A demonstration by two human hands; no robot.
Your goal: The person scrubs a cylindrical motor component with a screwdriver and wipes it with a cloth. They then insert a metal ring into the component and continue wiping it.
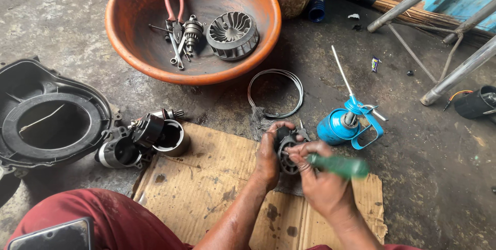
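Note:
My left hand [267,157] grips a small dark round motor part [285,146] over a stained sheet of cardboard [206,188]. Against the face of that part, the tip of a green-handled screwdriver [338,166] is pressed by my right hand [320,183], which is closed around the handle. Both hands are greasy. The part's far side is hidden by my fingers.
An orange basin [129,38] at the top holds red pliers [173,7], a wrench, a gear piece and a finned fan wheel [232,34]. A blue oil can [341,126] lies right of my hands. A wire ring [276,92], cylindrical motor housings [144,141] and a black plastic cover [51,115] sit left.

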